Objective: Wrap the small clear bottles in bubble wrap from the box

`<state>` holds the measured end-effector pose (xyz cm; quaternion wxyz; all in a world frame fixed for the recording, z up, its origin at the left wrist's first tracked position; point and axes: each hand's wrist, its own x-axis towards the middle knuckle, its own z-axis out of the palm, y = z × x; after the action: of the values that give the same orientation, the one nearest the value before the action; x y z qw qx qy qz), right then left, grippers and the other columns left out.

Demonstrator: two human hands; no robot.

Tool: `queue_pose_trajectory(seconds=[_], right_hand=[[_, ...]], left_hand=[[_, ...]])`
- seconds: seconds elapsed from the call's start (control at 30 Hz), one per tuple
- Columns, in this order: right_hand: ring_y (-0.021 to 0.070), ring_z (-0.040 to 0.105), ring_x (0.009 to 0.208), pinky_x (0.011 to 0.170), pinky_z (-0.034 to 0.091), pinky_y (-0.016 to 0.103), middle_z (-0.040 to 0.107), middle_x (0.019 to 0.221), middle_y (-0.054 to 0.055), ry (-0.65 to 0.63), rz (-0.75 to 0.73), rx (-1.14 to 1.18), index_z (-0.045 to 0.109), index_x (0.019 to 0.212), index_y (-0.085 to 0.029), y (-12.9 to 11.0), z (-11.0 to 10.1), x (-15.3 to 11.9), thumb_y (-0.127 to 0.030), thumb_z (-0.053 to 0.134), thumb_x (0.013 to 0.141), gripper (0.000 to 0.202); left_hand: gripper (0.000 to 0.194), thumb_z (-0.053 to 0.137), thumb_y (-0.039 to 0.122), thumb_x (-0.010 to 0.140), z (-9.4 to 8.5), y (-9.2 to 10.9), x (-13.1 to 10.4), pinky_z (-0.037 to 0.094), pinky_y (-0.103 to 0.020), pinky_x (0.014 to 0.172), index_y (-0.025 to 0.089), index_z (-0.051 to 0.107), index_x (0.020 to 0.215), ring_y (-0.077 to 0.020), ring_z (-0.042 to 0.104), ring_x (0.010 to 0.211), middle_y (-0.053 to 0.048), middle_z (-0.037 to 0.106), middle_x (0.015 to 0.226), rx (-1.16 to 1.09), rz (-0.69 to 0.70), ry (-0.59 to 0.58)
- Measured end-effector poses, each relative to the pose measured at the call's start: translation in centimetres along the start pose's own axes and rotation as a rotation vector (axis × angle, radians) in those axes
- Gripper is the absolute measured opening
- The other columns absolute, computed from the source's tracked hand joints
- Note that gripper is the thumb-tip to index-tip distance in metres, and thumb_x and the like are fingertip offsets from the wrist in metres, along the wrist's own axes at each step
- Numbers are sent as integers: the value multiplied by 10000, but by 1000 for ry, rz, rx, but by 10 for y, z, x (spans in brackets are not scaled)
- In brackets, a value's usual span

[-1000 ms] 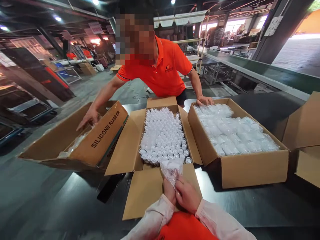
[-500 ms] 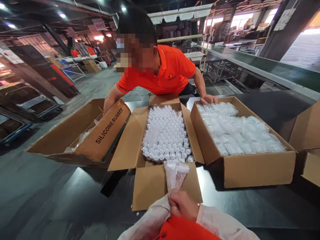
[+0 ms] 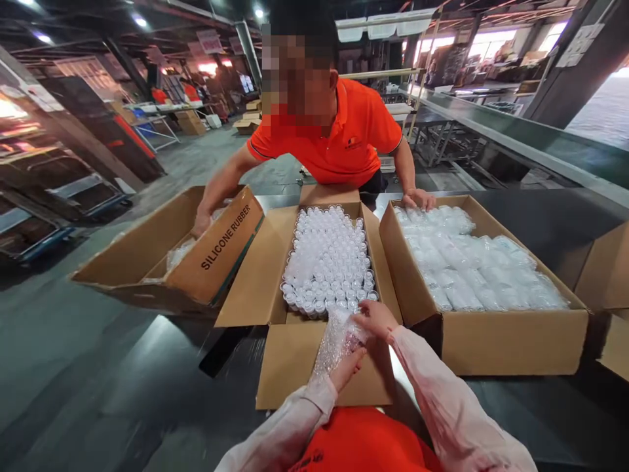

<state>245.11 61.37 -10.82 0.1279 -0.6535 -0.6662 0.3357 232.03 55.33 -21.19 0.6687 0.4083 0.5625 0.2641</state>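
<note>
In front of me is a clear bubble-wrap bag (image 3: 330,344), held upright over the near flap of the middle carton (image 3: 295,367). My left hand (image 3: 348,370) grips its lower part from the side. At its upper edge, the bent fingers of my right hand (image 3: 377,320) are closed on the plastic. Whatever lies inside the bag is partly covered by my hands and too blurred to name. Just beyond stand many white-capped small containers (image 3: 329,262), packed upright in tight rows inside the middle carton.
To the right, an open carton (image 3: 511,341) holds bubble-wrapped bundles (image 3: 472,262). A tilted carton (image 3: 226,246) marked "SILICONE RUBBER" sits left, with clear plastic inside. Across the dark table (image 3: 147,387), a co-worker in an orange shirt (image 3: 339,144) reaches into the left carton and touches the right one.
My right hand has moved forward to the bag's upper edge, and my left hand now shows lower on it. The co-worker's arm at the left carton has shifted, with the hand now visible.
</note>
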Motion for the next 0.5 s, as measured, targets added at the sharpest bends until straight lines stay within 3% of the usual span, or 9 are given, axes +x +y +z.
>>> queue_pose_trajectory(seconds=[0.07, 0.13, 0.23, 0.33, 0.4, 0.5], right_hand=[[214, 624, 790, 726, 446, 304, 680, 774, 60, -118, 5, 14, 671, 769, -136, 0, 12, 19, -274, 778, 591, 250], [195, 616, 765, 735, 461, 328, 649, 703, 29, -180, 23, 43, 622, 639, -135, -1, 28, 27, -222, 796, 554, 212], [180, 603, 788, 767, 472, 364, 631, 727, 18, -181, 38, 165, 581, 642, -140, 2, 42, 28, -210, 767, 594, 204], [213, 613, 796, 745, 480, 362, 650, 760, 47, -167, 1, 415, 600, 759, -143, 15, 34, 23, -223, 718, 583, 226], [229, 628, 806, 722, 496, 360, 665, 812, 67, -186, -43, 620, 599, 872, -144, 27, 22, 18, -304, 636, 634, 289], [236, 636, 902, 755, 518, 380, 666, 939, 89, -224, -111, 864, 579, 962, -163, 39, 10, 6, -438, 533, 684, 394]], left_hand=[[255, 637, 373, 758, -2, -1, 0, 333, -218, 451, 131, 600, 828, -79, 417, 441, 40, 485, 518, 25, -28, 12], [267, 656, 382, 710, -5, 2, -4, 306, -219, 431, 133, 613, 797, -89, 426, 432, 32, 493, 490, 36, -28, 4], [304, 697, 350, 640, -15, 14, -18, 312, -213, 421, 130, 644, 843, -110, 489, 471, 12, 556, 547, 18, 6, -35], [440, 733, 348, 597, -39, 31, -34, 350, -204, 436, 131, 639, 968, -119, 537, 531, -13, 605, 646, -32, 32, -23], [602, 756, 367, 581, -64, 42, -42, 401, -200, 491, 170, 567, 1118, -103, 551, 572, -9, 616, 761, -100, 87, 95], [757, 790, 387, 577, -96, 56, -50, 460, -211, 621, 237, 451, 1238, -81, 568, 650, 11, 585, 892, -291, 285, 393]])
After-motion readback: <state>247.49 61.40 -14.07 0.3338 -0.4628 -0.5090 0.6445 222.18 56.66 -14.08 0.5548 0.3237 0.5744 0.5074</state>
